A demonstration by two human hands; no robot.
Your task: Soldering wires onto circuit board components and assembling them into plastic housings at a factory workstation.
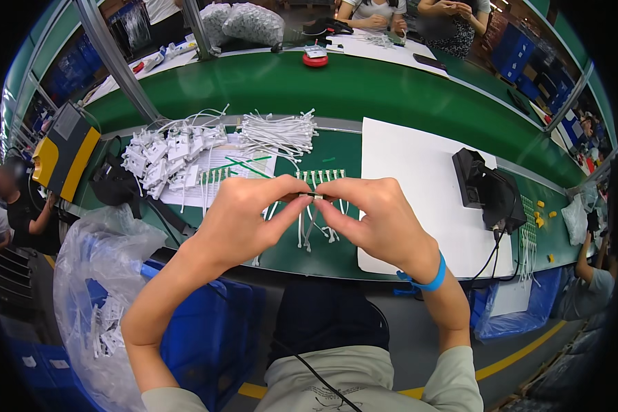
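Observation:
My left hand [254,206] and my right hand [371,209] meet over the near part of the green bench, thumbs and fingertips pinched together. Between them is a small white-and-dark part [313,196], mostly covered by the fingers; a grey-white cable [312,221] hangs below it. Just beyond the fingertips lies a row of green circuit boards [328,174] with white cables. To the left are a pile of white plastic housings with cables [168,156] and thin green strips [244,163] on a printed sheet [262,167]. A bundle of white cables [278,134] lies behind.
A white board [415,230] covers the bench at right, with a black device [468,180] on it. Far right are more circuit boards [527,220]. At left stands a yellow-and-black machine [67,152]; below it, a bagged blue bin [206,336]. People sit across the green conveyor [254,86].

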